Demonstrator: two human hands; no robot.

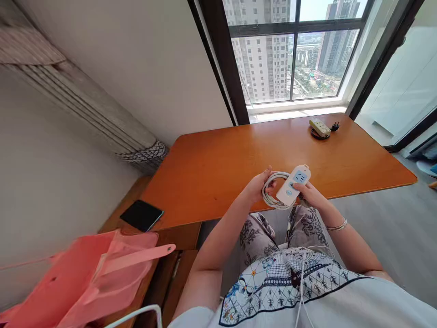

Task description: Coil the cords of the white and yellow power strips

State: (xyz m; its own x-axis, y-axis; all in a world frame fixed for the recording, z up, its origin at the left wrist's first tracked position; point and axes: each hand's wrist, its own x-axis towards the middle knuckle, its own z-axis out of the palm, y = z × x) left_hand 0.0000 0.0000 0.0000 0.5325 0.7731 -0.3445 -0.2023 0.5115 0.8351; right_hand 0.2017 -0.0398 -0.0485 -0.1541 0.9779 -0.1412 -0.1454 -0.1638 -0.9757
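Far to the left of the left fingers, a pink bag (82, 278) with a long strap leans outward. Between it and those fingers, nearer the bag, a black tablet (141, 215) lies flat by the left end of the orange-brown table (218, 168). The left hand (261, 186) is curled around the left side of a coiled cable (273, 204), some of its fingers showing inside the loop. Immediately right of those fingers, overlapping the coil, the white power strip (292, 186) is held at a slant above the table's near edge, socket end up and to the right. The right hand (307, 193) grips its right side, thumb across the face just below the socket; its other fingers are mostly hidden. Beyond the right fingers and farther right, well apart from them, a cream power strip (320, 127) rests on the table, with its black cord (319, 136) and plug (335, 126) beside it.
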